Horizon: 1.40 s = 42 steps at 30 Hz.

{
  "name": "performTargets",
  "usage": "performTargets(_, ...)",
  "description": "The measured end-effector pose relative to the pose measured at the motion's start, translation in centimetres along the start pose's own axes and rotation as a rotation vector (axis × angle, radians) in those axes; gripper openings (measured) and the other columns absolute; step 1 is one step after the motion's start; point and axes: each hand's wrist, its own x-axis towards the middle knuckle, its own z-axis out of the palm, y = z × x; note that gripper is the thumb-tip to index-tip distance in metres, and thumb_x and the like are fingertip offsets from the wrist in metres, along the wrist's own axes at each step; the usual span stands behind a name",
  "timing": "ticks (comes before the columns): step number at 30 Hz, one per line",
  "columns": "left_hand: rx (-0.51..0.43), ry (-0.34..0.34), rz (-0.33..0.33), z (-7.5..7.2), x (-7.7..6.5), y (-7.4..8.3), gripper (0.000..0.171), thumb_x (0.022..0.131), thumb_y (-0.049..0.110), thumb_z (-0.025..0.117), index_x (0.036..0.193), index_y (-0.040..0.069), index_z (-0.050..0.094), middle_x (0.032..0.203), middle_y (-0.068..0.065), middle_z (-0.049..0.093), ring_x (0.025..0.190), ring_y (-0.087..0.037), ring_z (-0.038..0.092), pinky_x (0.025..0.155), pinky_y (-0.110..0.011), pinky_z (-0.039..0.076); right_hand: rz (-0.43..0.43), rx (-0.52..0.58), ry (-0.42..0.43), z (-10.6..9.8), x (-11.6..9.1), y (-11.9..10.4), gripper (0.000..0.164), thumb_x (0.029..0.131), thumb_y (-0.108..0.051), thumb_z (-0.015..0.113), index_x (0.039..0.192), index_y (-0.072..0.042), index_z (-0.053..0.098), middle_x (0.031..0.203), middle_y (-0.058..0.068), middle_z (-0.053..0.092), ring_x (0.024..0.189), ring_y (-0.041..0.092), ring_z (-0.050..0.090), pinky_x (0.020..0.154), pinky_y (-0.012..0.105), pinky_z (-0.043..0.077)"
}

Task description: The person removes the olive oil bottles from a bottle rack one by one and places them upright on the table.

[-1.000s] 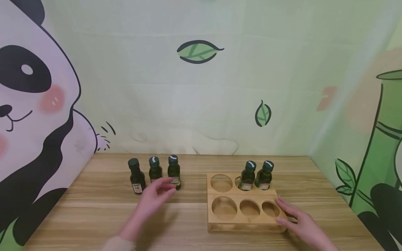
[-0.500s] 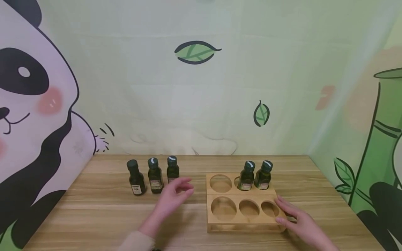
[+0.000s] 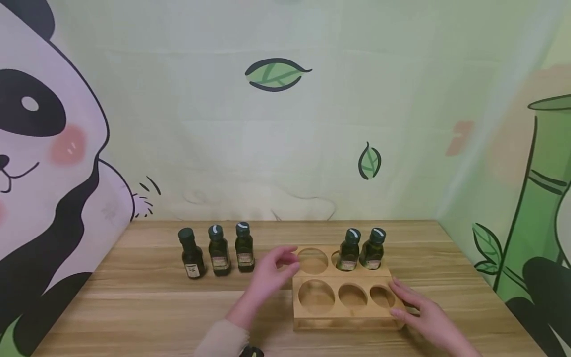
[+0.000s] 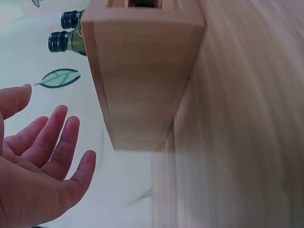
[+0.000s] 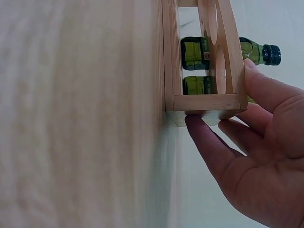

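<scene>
A wooden bottle rack (image 3: 336, 276) with round holes in two rows sits on the table. Two small dark green bottles (image 3: 349, 252) (image 3: 372, 252) stand in its back row, in the middle and right holes. My right hand (image 3: 424, 313) holds the rack's right end, thumb and fingers around its corner, as the right wrist view also shows. The left hand (image 3: 269, 272) hovers at the rack's back left corner with relaxed, spread fingers and nothing in them. In the left wrist view, this hand (image 4: 42, 175) is apart from the rack's end panel (image 4: 142, 76).
Left of the rack, three more bottles (image 3: 193, 258) (image 3: 219, 254) (image 3: 244, 250) stand upright in a row; the leftmost has a slimmer neck. The wooden table (image 3: 156, 307) ends at a hanging cloth (image 3: 214, 148) printed with a panda, leaves and bamboo.
My left hand has moved right, from in front of the loose bottles to the rack's left edge, carrying nothing. The right hand stays on the rack; the bottles have not moved.
</scene>
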Motion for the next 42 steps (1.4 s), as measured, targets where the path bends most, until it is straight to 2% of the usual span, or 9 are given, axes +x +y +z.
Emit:
performTargets(6,0.026,-0.024,-0.011,1.3,0.7,0.8,0.041,0.091,0.015,0.072,0.128,0.002,0.061,0.108,-0.01,0.071,0.104,-0.026,0.065,0.099,-0.048,0.047,0.01,0.002,-0.004,0.0,0.0,-0.1,0.065,0.093,-0.034,0.068,0.145,-0.002,0.047,0.151,0.024,0.037,0.133,0.048,0.039,0.102,0.062,0.038)
performTargets(18,0.025,-0.069,0.005,3.8,2.2,3.0,0.043,0.092,0.019,0.071,0.131,0.003,0.06,0.11,-0.008,0.07,0.104,-0.023,0.064,0.1,-0.046,0.046,-0.004,0.001,0.033,0.0,-0.1,-0.2,0.062,0.092,-0.033,0.07,0.143,-0.002,0.05,0.149,0.022,0.041,0.133,0.046,0.041,0.102,0.06,0.038)
performTargets(26,0.02,-0.067,0.012,5.5,3.7,4.4,0.044,0.091,0.019,0.074,0.13,0.003,0.061,0.115,-0.01,0.07,0.105,-0.025,0.064,0.093,-0.044,0.051,0.008,0.005,0.022,0.0,-0.1,-0.1,0.062,0.093,-0.031,0.069,0.144,-0.002,0.049,0.15,0.022,0.04,0.133,0.047,0.04,0.102,0.06,0.038)
performTargets(30,0.033,-0.063,0.019,6.2,4.3,4.9,0.045,0.092,0.02,0.073,0.132,0.004,0.06,0.12,-0.01,0.068,0.109,-0.024,0.063,0.093,-0.038,0.052,0.012,0.013,0.016,0.0,-0.1,-0.1,0.063,0.093,-0.031,0.069,0.144,-0.002,0.049,0.15,0.022,0.039,0.133,0.047,0.039,0.102,0.061,0.038)
performTargets(34,0.037,-0.051,0.024,6.9,4.8,5.2,0.048,0.092,0.022,0.072,0.134,0.006,0.058,0.125,-0.01,0.066,0.112,-0.026,0.062,0.094,-0.039,0.051,0.0,0.007,0.024,0.0,-0.1,-0.1,0.063,0.092,-0.031,0.069,0.144,-0.002,0.049,0.15,0.022,0.04,0.133,0.047,0.04,0.102,0.061,0.038)
performTargets(38,0.011,-0.049,0.019,7.4,5.2,5.4,0.05,0.091,0.023,0.073,0.135,0.006,0.058,0.128,-0.011,0.064,0.115,-0.03,0.06,0.095,-0.045,0.05,-0.002,0.0,0.03,0.1,-0.1,0.0,0.063,0.092,-0.032,0.07,0.144,-0.002,0.049,0.149,0.021,0.041,0.132,0.046,0.041,0.102,0.06,0.038)
performTargets(42,-0.002,-0.046,0.0,7.8,5.6,5.3,0.052,0.091,0.023,0.074,0.137,0.007,0.057,0.132,-0.011,0.061,0.119,-0.03,0.058,0.098,-0.044,0.049,0.002,0.003,0.031,0.1,-0.1,0.1,0.063,0.092,-0.032,0.07,0.144,-0.003,0.049,0.15,0.021,0.041,0.133,0.046,0.041,0.102,0.06,0.038)
